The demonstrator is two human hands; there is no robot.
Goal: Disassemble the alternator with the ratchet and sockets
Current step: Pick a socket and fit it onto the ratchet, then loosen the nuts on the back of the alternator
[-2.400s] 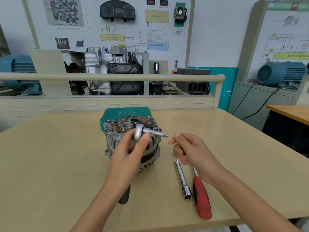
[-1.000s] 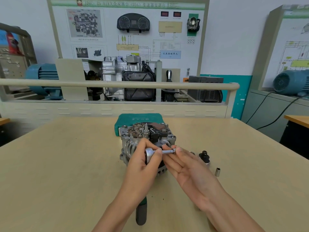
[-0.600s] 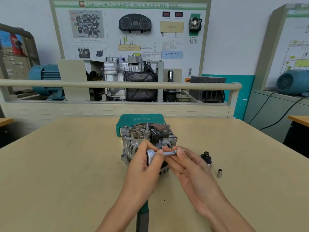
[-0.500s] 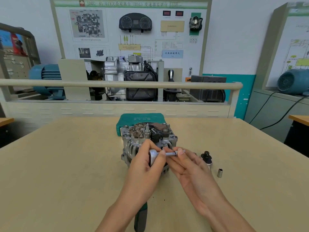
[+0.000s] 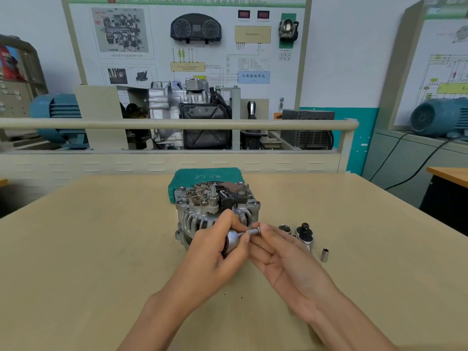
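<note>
The silver alternator (image 5: 202, 211) stands on the beige table (image 5: 88, 249), rear end up. In front of it my left hand (image 5: 215, 259) grips the ratchet (image 5: 233, 240) by its head. A socket (image 5: 254, 231) sticks out sideways from the head to the right. My right hand (image 5: 286, 259) lies palm up with its fingers nearly straight, the fingertips touching the socket's end. The ratchet's handle is hidden below my left hand.
A green tool case (image 5: 202, 177) lies behind the alternator. Right of my hands on the table are a larger socket (image 5: 285, 228), a second ratchet head (image 5: 305, 235) and a small loose socket (image 5: 324, 255). A railing and training rigs stand beyond the table's far edge.
My right hand came in from the right and put its fingertips on the socket on the ratchet. The camera rose; the extension bar and red screwdriver left the view.
</note>
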